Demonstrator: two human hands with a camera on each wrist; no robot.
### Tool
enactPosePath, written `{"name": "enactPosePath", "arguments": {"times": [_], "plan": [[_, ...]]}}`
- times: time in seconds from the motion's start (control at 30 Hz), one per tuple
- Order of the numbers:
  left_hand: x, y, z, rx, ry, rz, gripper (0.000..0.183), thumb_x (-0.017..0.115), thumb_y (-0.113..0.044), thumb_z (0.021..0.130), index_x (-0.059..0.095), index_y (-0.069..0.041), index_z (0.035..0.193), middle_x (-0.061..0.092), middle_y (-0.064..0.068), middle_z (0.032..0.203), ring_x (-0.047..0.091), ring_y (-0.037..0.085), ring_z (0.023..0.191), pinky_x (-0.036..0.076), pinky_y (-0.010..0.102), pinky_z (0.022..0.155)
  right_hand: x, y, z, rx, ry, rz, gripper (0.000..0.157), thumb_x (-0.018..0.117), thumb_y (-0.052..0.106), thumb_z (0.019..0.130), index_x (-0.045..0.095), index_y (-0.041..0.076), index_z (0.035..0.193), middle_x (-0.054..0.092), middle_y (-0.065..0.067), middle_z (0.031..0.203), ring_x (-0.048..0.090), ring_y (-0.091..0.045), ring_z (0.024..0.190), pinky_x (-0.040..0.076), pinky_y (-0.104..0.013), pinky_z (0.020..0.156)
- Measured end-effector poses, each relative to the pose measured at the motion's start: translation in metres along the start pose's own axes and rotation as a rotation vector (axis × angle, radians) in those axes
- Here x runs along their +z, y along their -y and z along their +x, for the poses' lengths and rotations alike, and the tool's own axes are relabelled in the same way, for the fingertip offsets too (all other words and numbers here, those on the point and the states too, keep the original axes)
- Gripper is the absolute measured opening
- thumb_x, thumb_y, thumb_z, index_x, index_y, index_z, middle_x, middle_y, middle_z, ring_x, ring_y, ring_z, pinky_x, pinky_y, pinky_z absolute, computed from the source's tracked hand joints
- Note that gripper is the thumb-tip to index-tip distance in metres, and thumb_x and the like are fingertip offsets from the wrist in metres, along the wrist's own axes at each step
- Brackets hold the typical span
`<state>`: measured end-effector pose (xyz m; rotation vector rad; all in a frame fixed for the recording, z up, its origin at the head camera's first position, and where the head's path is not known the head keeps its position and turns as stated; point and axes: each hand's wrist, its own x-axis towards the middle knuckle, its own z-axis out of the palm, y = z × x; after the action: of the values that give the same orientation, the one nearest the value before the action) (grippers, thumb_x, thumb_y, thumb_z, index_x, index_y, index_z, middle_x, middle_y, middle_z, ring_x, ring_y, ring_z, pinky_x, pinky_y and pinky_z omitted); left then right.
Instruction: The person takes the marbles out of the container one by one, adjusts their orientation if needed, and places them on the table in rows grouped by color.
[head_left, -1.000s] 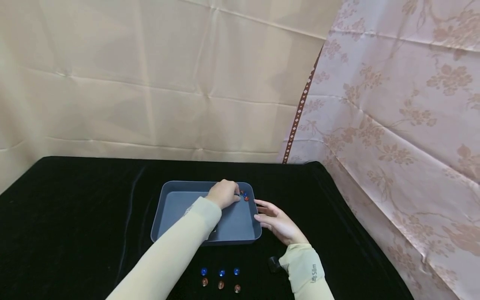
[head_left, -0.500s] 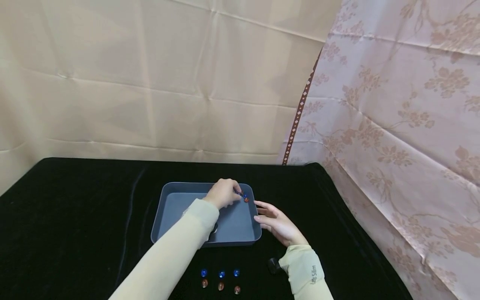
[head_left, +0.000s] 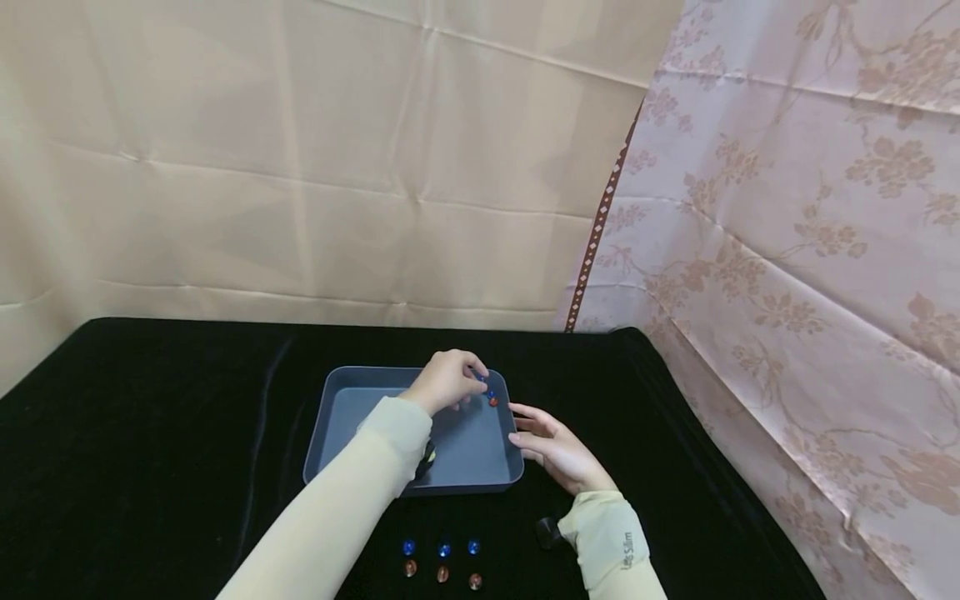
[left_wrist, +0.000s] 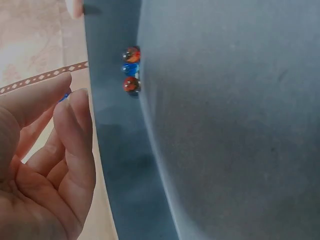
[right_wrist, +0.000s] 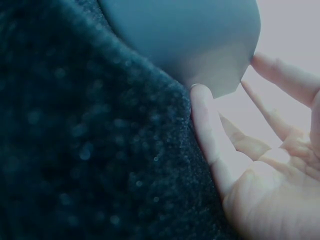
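Note:
My left hand (head_left: 444,382) reaches over the grey-blue tray (head_left: 480,458) at its far right corner. Between its thumb and fingertips it pinches a small blue marble (left_wrist: 65,96), mostly covered by the fingers. Below the hand, three marbles lie in a row along the tray's wall: an orange one (left_wrist: 131,54), a blue one (left_wrist: 130,69) and a red-orange one (left_wrist: 131,85). Fingers spread and fairly straight, my right hand (head_left: 558,450) touches the outside of the tray's right wall. Its fingertips (right_wrist: 201,92) rest at the tray's corner in the right wrist view.
In front of the tray, three blue marbles (head_left: 445,551) form a row on the black cloth (head_left: 187,467). Nearer still lies a row of three amber marbles (head_left: 442,574). Cream curtain (head_left: 337,167) hangs behind the table, and floral cloth (head_left: 787,250) hangs at the right.
My left hand has risen slightly and shifted a little toward the far right corner, keeping its pinch. The right hand stays at the tray's side.

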<state>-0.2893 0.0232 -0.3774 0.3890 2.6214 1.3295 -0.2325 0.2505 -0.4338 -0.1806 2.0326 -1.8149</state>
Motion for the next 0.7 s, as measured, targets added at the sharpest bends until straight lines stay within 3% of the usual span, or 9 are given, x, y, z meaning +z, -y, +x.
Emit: {"name": "enactPosePath", "arguments": {"times": [0.27,0.7], "plan": [[-0.005,0.001,-0.005,0.02,0.001,-0.077,0.024,0.073,-0.018,0.09,0.071,-0.011,0.113,0.067,0.006,0.086,0.067,0.031,0.077,0.055,0.028,0.057,0.0,0.0,0.0,0.004,-0.016,0.013,0.06,0.061,0.018,0.097,0.037,0.012,0.151,0.037,-0.024,0.152,0.057,-0.026,0.123,0.046,-0.037,0.105],[-0.011,-0.003,-0.02,0.036,0.01,-0.083,0.026,0.073,-0.02,0.09,0.071,-0.014,0.115,0.068,0.005,0.091,0.066,0.032,0.082,0.055,0.028,0.06,0.0,0.0,0.001,0.014,-0.012,0.013,0.06,0.062,0.019,0.097,0.037,0.013,0.151,0.036,-0.023,0.152,0.056,-0.026,0.124,0.046,-0.039,0.105]]}}
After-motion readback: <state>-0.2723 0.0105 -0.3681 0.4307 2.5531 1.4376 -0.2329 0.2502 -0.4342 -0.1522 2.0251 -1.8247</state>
